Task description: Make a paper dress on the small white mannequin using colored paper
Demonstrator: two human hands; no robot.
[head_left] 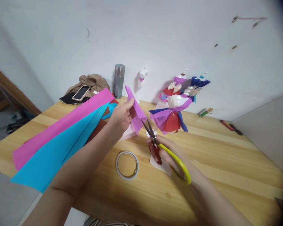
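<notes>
My left hand (121,115) is closed on a folded strip of purple tissue paper (136,108), holding it upright above the wooden table (226,163). My right hand (173,157) grips scissors (165,150) with red and yellow handles. Their dark blades are apart and point up at the lower edge of the purple strip, right beside it. A ring of white tape (127,164) lies on the table below my hands.
Long pink (61,125) and blue (58,150) paper sheets overhang the table's left edge. A paper-decorated bottle craft (176,106) stands behind the scissors. At the back are a grey flask (119,81), a white glue bottle (141,80), a phone (80,92) on brown cloth, and markers (231,127) at right.
</notes>
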